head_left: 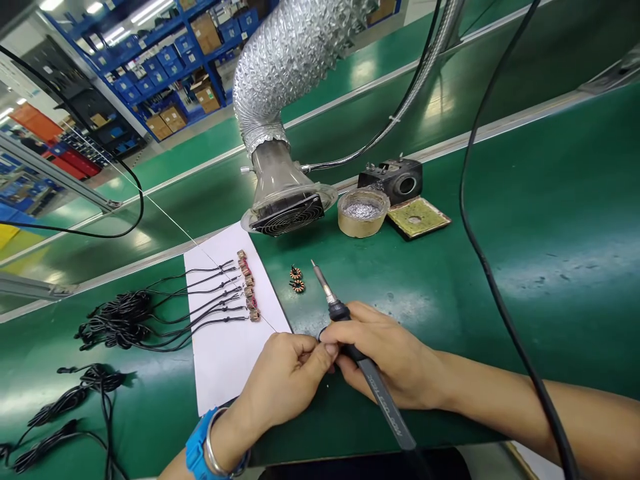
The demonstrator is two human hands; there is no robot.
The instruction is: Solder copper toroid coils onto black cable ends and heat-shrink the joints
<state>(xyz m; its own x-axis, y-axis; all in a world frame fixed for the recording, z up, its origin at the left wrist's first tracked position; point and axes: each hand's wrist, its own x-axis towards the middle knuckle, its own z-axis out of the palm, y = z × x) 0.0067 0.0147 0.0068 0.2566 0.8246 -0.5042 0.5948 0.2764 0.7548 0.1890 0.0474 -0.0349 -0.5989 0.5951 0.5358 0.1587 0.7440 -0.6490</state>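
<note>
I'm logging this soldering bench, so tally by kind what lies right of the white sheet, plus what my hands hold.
Soldering iron, right hand: 1
Small dark piece, left hand: 1
Loose copper coils: 2
Round tub: 1
Sponge tray: 1
Black stand: 1
Fume hood: 1
Total: 8

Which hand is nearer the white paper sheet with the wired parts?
Left. The left hand overlaps the right edge of the white paper sheet; the right hand, gripping the soldering iron, sits further right over the green mat.
</note>
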